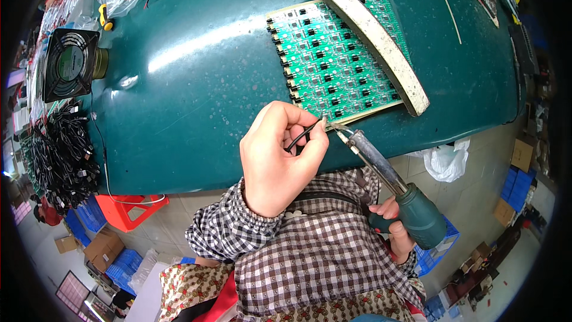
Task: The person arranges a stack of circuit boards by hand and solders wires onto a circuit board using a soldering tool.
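My left hand [280, 155] is closed, pinching a thin black cable [300, 137] whose end lies at the near edge of a green circuit board panel [339, 62]. My right hand [394, 229] grips the handle of a dark green soldering gun [420, 217]. Its tip points up and left, close to the cable end beside my left fingertips; whether they touch I cannot tell. Rows of small black parts cover the panel, and black connectors line its left edge. A worn, pale bar [372, 39] lies slantwise across the panel.
On the table [179, 125] a black fan [70, 64] stands at the left, near a bundle of black cables [62, 155]. A yellow-handled tool [105, 18] lies at the far left. Below the edge are a red stool [128, 210] and a white plastic bag [445, 161].
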